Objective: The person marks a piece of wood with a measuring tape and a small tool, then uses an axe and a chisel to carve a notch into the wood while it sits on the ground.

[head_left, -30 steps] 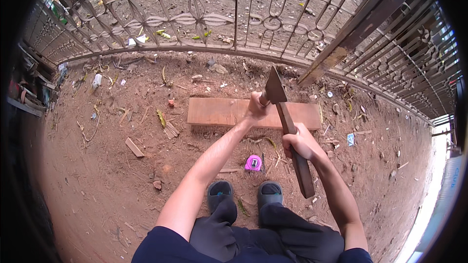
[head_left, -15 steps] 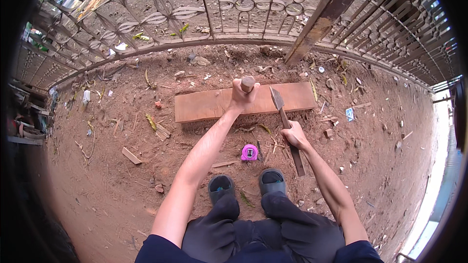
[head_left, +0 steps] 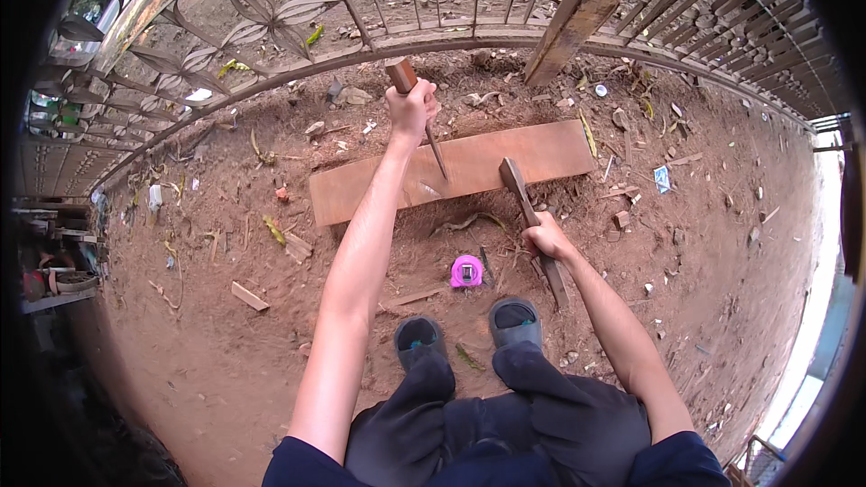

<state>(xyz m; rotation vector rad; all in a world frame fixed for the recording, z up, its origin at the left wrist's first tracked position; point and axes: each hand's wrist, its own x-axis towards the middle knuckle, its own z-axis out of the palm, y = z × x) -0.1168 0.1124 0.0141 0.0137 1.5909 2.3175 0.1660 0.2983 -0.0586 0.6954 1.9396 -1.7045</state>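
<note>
A reddish-brown wooden board (head_left: 532,151) lies flat on the dirt, slightly slanted. Above its left half, my left hand (head_left: 412,113) is closed round the wooden handle of a chisel (head_left: 437,155). The chisel tilts, its thin blade reaching down to the board's face, next to a small pale mark. My right hand (head_left: 548,237) grips a hammer-like tool (head_left: 517,188) by its flat wooden handle. That tool's dark narrow head is over the board's near edge; whether it touches the wood, I cannot tell. A pink tape measure (head_left: 466,271) sits on the ground between board and feet.
A metal fence (head_left: 271,22) with a thick post (head_left: 577,18) runs along the far side. Wood offcuts (head_left: 250,296), stones, leaves and a blue-white wrapper (head_left: 662,179) litter the dirt. My sandalled feet (head_left: 516,323) are close by. A pale wall edge (head_left: 812,307) stands at right.
My left hand has moved up and left, and the chisel now leans with its blade in sight. My right hand and its tool have shifted slightly. The whole view has turned a little.
</note>
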